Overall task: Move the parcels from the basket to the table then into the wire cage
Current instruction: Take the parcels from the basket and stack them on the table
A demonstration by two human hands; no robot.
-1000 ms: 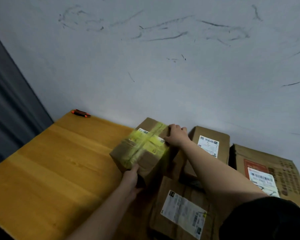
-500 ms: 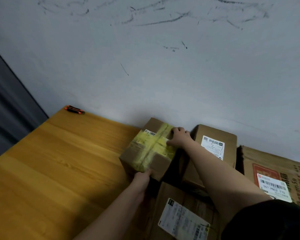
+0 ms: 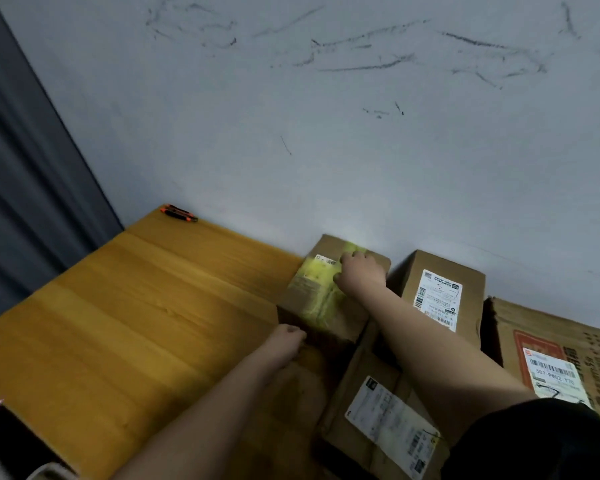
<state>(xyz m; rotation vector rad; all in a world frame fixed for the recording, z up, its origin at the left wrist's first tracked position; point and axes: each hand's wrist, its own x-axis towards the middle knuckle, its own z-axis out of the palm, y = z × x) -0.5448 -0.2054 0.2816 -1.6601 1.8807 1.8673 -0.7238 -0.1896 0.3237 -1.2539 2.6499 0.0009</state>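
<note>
Since a second ago my yellow-taped parcel (image 3: 321,292) has slid back to the wall, and my right hand (image 3: 360,273) has come off its far corner onto its top, palm down, whether pressing or gripping I cannot tell; my left hand (image 3: 286,341) sits at its near lower edge, fingers curled under, grip hidden; nearest, a flat cardboard parcel (image 3: 383,415) with a white label lies on the smooth wooden table (image 3: 118,317); beyond, an upright labelled box (image 3: 440,296) and a printed carton (image 3: 555,362) stand to the right; farthest, an orange-black utility knife (image 3: 179,213) lies against the scuffed grey wall (image 3: 326,133).
</note>
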